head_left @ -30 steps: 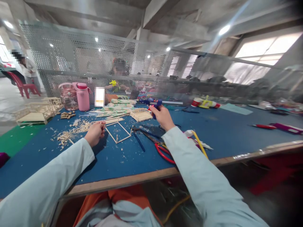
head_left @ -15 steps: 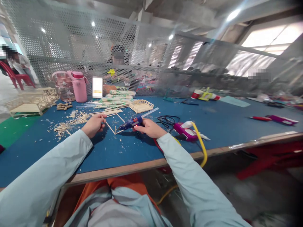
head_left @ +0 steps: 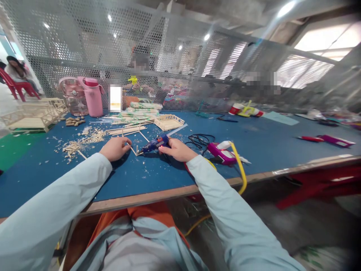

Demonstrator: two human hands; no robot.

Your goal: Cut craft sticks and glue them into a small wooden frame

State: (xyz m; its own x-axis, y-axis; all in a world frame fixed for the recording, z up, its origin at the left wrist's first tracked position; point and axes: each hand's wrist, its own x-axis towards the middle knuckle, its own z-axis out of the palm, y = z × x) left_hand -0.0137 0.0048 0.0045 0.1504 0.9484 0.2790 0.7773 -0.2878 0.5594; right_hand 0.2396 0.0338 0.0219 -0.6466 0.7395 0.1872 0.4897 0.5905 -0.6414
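My right hand (head_left: 176,149) grips a blue glue gun (head_left: 154,144) low over the blue table (head_left: 135,177), its nozzle pointing left at a corner of a thin wooden stick frame (head_left: 138,145). My left hand (head_left: 115,148) is closed beside the frame's left side, fingers pinching at a stick of the frame. Both arms wear pale blue sleeves.
Wood scraps (head_left: 80,142) lie to the left, stick bundles (head_left: 138,114) and a small stick box (head_left: 169,121) behind. A pink bottle (head_left: 93,96), a stick model (head_left: 34,116), a magenta tool with yellow hose (head_left: 225,152) and black cord (head_left: 199,140) stand around. A person sits behind the mesh screen (head_left: 141,67).
My right hand brought the glue gun from the far side of the table down to the stick frame. My left hand stayed at the frame. The view tilted downward.
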